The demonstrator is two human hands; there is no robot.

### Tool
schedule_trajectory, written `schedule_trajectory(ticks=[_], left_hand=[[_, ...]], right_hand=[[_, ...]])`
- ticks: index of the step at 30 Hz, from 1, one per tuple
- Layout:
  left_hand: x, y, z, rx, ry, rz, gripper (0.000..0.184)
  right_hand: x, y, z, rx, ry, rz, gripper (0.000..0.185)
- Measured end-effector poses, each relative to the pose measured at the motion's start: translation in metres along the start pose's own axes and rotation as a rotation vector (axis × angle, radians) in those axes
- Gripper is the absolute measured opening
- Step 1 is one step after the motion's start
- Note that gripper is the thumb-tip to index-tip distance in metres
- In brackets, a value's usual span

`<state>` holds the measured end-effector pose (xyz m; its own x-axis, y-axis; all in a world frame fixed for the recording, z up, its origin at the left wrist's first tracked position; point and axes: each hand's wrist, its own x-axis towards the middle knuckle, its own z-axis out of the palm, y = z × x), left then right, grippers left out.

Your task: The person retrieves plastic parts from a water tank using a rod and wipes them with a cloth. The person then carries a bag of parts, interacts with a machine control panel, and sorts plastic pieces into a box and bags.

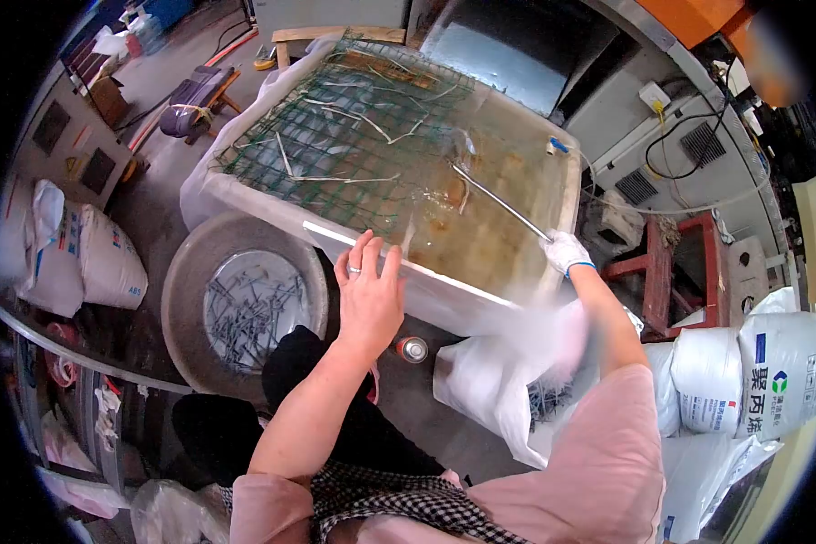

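Observation:
My left hand (369,286) is bare, with a ring on one finger. Its fingers are spread at the near edge of a white tub (462,286) of murky water. In my right hand (567,251), which wears a white glove, is a long metal rod (503,202). The rod slants to the left over the tub, its far end at the water near a pale strip. Green netting (335,136) with white strips on it covers the tub's left part.
Left of my legs stands a round basin (186,313) holding several grey slender pieces. A can (412,349) is on the floor beside an open white sack (485,381) of similar pieces. Full sacks (784,376) and a red frame (653,272) are at the right, a stool (195,100) at the upper left.

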<state>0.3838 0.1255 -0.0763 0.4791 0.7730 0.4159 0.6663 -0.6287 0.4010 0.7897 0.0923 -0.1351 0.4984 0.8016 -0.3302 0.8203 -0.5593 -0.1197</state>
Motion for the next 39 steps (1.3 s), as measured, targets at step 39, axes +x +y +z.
schedule_trajectory(ticks=[39], left_hand=[[0.005,-0.003,0.003,0.020,-0.024,-0.020,0.045]], right_hand=[[0.058,-0.076,0.061,0.056,-0.079,-0.470,0.039]])
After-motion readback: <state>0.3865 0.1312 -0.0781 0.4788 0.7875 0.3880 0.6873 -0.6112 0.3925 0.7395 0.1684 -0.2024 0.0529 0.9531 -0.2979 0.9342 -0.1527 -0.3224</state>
